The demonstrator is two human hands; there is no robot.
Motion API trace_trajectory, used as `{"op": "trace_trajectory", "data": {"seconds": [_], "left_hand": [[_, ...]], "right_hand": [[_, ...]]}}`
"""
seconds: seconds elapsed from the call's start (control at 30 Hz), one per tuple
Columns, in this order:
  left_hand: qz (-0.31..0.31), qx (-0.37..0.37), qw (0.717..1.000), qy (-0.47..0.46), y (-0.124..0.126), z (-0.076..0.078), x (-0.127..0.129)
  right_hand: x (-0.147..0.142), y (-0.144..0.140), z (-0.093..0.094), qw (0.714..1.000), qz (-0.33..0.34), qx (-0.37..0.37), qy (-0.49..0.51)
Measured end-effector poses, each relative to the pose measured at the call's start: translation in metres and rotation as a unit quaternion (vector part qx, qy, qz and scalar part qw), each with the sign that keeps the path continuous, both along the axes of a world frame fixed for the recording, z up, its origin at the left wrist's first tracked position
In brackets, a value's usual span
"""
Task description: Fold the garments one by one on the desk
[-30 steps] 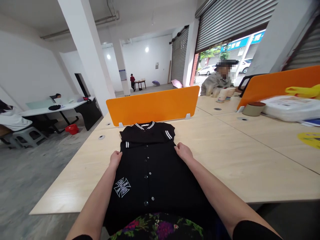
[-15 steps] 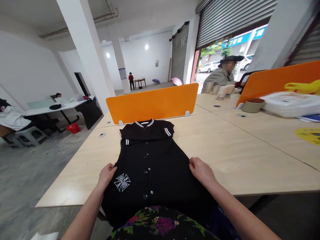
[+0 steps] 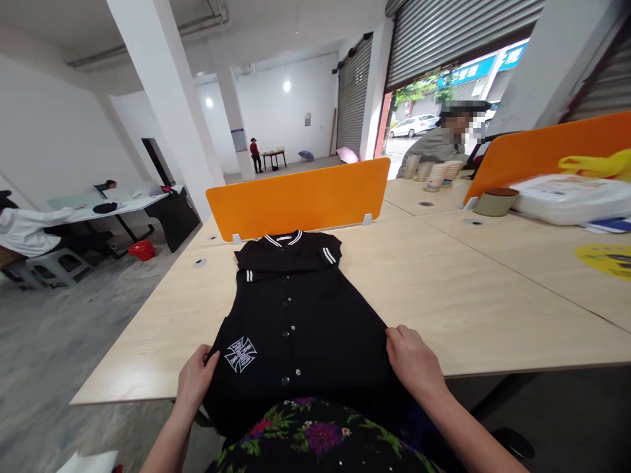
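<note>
While both hands rest at the near table edge, the left hand (image 3: 194, 382) curls its fingers onto the side seam of a black button-front varsity-style garment with white-striped collar and sleeve cuffs (image 3: 296, 315), just beside its white cross emblem (image 3: 241, 354); whether cloth is actually pinched underneath cannot be told. The right hand (image 3: 414, 361) lies flat, fingers loosely together, on the opposite seam. The garment lies face up on the pale wooden table (image 3: 468, 302), sleeves folded across the chest, collar toward the orange divider panel (image 3: 298, 200), hem draped over the near edge against a floral-print skirt or apron (image 3: 320, 440) at the wearer's waist. Judging from this, the overhanging hem could drag the cloth off the table if either hand lets go, and an uneven pull could skew the placket or undo the folded sleeves. Farther right stand a round olive-green container with a dark lid (image 3: 495, 201) and a white plastic-wrapped bundle (image 3: 572, 197). Beyond the divider a seated person in a grey jacket (image 3: 434, 150) sits by stacked paper cups (image 3: 438, 176); well behind, a person in red (image 3: 254, 154) stands near a small table.
</note>
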State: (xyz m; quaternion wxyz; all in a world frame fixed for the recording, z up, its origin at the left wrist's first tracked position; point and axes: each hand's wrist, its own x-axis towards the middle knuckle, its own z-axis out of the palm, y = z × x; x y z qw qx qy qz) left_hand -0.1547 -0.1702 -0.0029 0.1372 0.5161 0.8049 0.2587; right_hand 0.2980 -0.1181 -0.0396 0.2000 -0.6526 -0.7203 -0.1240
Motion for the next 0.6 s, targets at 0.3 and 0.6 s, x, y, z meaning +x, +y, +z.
{"op": "trace_trajectory", "data": {"seconds": [0.3,0.6], "left_hand": [[-0.022,0.038,0.991,-0.129,-0.022,-0.006,-0.008],[0.047,0.045,0.997,-0.049,-0.024,-0.003,0.004]], "right_hand": [[0.022,-0.038,0.0,0.993,-0.017,0.007,0.119],[0.016,-0.051,0.004,0.997,-0.009,0.044,-0.056]]}}
